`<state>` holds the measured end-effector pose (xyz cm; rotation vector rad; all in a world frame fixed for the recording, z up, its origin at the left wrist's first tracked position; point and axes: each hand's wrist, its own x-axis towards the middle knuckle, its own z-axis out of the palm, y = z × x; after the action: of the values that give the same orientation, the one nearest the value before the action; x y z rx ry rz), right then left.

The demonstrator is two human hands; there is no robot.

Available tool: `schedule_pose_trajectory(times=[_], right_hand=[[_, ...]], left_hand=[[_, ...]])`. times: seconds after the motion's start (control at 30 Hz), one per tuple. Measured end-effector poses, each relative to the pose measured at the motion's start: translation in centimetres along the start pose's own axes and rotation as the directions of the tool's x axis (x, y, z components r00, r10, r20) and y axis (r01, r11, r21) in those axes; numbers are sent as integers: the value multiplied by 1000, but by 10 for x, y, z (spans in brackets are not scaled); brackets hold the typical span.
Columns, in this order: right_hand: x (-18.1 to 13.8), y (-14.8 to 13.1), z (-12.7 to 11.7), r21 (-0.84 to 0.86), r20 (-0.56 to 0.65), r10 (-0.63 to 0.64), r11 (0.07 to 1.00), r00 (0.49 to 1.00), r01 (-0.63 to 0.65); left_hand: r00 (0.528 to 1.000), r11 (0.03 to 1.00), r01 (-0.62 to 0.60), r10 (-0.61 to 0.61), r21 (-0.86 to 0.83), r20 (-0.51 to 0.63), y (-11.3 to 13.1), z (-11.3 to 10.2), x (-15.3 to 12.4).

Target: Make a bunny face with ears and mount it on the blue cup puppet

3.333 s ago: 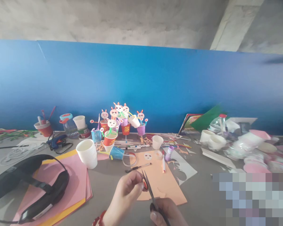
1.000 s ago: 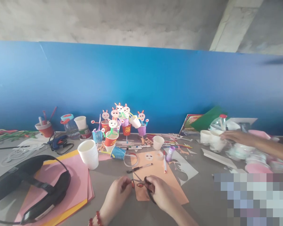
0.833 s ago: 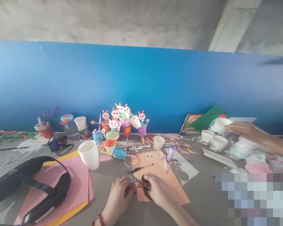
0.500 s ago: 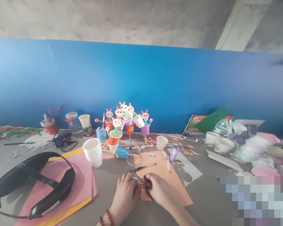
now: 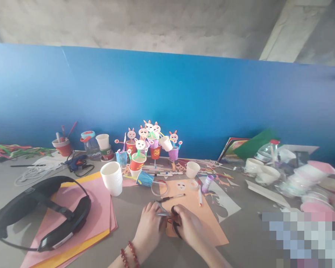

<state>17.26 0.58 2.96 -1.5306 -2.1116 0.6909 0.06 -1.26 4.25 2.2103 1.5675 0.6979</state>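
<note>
**Cutting at the near edge of the orange sheet**

Gripping black-handled scissors (image 5: pixel 167 216) in the right hand (image 5: pixel 190 226), fingers curled through the loops, blades pointing left toward the other hand. Pinching something small at the blade tips with the left hand (image 5: pixel 149 227), fingers bent inward; too small and too hidden to name, so cannot tell what is clenched there. Both hands meeting low at centre, over the near-left corner of the orange paper sheet (image 5: pixel 201 219) lying flat on the grey table (image 5: pixel 245 242). A bead bracelet (image 5: pixel 130 253) circling the left wrist.

Lying on the sheet farther back: a black pen (image 5: pixel 171 197), a round paper face (image 5: pixel 181 185) and a marker (image 5: pixel 200 195). Standing to the left, a stack of white paper cups (image 5: pixel 112 178), beside a pile of pink and yellow paper (image 5: pixel 97 212) with a black headset (image 5: pixel 44 210) resting on it. Clustered behind against the blue wall (image 5: pixel 184 100), rabbit-face cup figures (image 5: pixel 147 143).
</note>
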Motion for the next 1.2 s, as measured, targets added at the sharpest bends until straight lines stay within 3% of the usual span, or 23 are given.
schedule_pose_trajectory(times=[0.3,0.57,0.8,0.97,1.2], right_hand=[[-2,1,-3,121,-27,22,993,999,-19],[-4,4,-13,390,-21,139,913,990,-120],[-13,-12,-26,576,-41,192,807,981,-134],[-17,-16,-30,731,-17,191,672,981,-118],[-19,-25,-41,689,-12,150,717,989,-101]], left_hand=[[999,997,40,-41,-59,-20,-2,12,9],[988,947,111,-138,-302,-71,5,2,10],[985,822,142,-175,-552,-8,20,0,5],[983,697,162,-174,-699,54,34,-10,1],[982,672,186,-108,-717,154,44,-28,3]])
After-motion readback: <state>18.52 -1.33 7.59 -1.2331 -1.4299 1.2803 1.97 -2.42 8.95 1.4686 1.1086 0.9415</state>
